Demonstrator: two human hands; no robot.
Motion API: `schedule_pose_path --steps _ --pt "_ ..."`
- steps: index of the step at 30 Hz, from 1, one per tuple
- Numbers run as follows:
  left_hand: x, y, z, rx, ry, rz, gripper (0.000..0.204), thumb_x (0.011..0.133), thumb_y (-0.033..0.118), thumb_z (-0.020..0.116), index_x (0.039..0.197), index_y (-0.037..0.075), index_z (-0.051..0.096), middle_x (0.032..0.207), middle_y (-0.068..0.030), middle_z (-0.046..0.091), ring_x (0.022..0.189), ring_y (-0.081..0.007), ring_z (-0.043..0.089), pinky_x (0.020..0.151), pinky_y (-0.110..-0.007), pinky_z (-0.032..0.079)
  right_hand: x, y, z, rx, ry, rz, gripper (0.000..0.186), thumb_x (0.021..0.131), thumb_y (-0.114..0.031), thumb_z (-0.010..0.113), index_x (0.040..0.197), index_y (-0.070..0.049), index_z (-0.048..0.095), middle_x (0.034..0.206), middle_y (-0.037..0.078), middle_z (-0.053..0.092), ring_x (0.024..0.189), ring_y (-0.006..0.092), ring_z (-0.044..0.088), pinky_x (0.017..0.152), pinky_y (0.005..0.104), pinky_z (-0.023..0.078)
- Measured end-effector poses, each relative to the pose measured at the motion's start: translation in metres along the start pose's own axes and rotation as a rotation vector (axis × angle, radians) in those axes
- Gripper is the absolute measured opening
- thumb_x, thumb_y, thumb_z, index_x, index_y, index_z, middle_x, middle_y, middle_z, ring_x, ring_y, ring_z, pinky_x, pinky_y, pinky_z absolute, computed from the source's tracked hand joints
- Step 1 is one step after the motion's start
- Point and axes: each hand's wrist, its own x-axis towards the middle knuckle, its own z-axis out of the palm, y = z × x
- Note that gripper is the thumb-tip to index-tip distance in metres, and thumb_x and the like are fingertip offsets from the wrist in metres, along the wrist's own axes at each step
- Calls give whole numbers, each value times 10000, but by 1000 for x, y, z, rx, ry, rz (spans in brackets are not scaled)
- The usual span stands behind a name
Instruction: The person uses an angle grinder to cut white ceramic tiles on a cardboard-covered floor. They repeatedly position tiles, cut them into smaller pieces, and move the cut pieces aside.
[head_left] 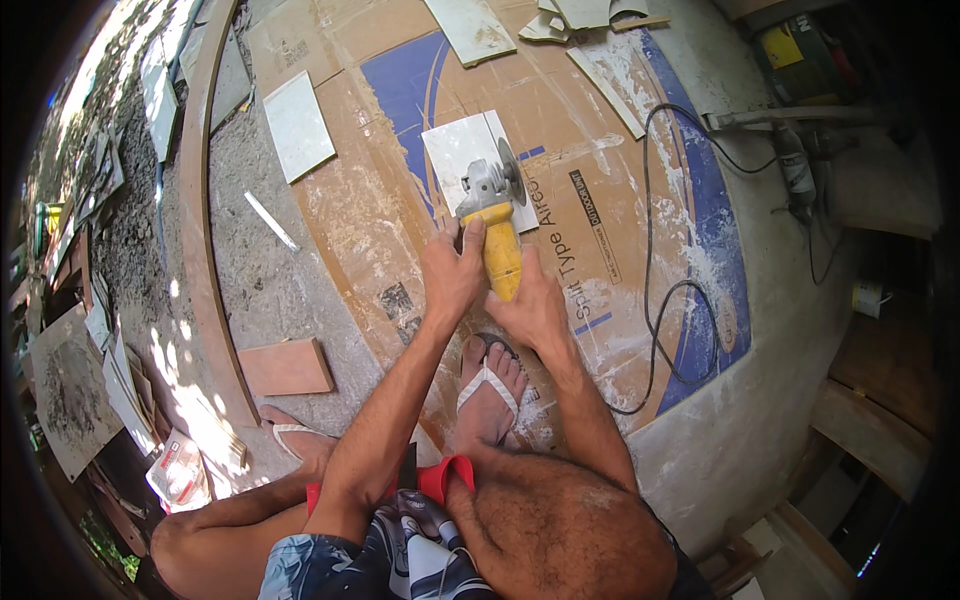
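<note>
A yellow angle grinder [503,262] with a grey metal head is held in both hands over a white tile [455,148]. Its cutting disc [511,172] stands on edge at the tile's right part, where a dark line runs up to the tile's far edge. My left hand [452,272] is closed round the grinder's front, thumb along the top of the body. My right hand [532,305] wraps the rear of the body from the right; some of its fingers are hidden. The tile lies flat on a spread cardboard sheet [560,220], my sandalled foot close behind the grinder.
Another white tile [300,127] lies to the left, and more tile pieces [472,30] at the far edge. A black cord [650,250] loops over the cardboard on the right. A long wooden board [195,190] and a reddish block [285,368] lie left.
</note>
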Motion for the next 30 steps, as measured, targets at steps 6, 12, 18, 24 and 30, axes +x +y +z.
schedule_pose_path --steps 6,12,18,24,30 --pt "-1 9 1 -46 26 23 581 1120 470 600 1162 -96 725 917 -282 756 847 -386 753 787 -484 560 3 -1 -2 14 -2 5 555 818 -193 808 1222 12 487 969 366 722 952 590 702 841 646 553" --pt "4 0 0 6 -19 -10 565 1114 457 614 1142 -96 726 919 -287 753 845 -393 749 780 -499 550 4 1 -3 7 -5 -16 560 818 -198 812 1223 9 485 966 365 723 948 591 702 844 648 552" --pt "-3 -4 3 -5 23 25 550 1116 443 615 1116 -95 728 871 -275 736 793 -382 730 749 -487 545 -2 2 -2 11 -15 1 564 818 -199 816 1223 5 481 965 360 726 943 589 705 838 643 558" --pt "-6 1 2 5 8 7 539 1112 437 621 1116 -90 736 843 -259 736 756 -360 722 728 -481 543 -4 4 -2 21 -10 12 559 815 -196 817 1216 0 481 965 357 727 938 586 707 833 639 561" --pt "-8 -4 4 -25 6 18 543 1107 440 627 1099 -92 735 831 -256 730 745 -371 713 720 -487 539 -7 8 0 13 -16 20 572 811 -195 815 1229 -3 476 970 360 727 941 586 708 836 641 560"
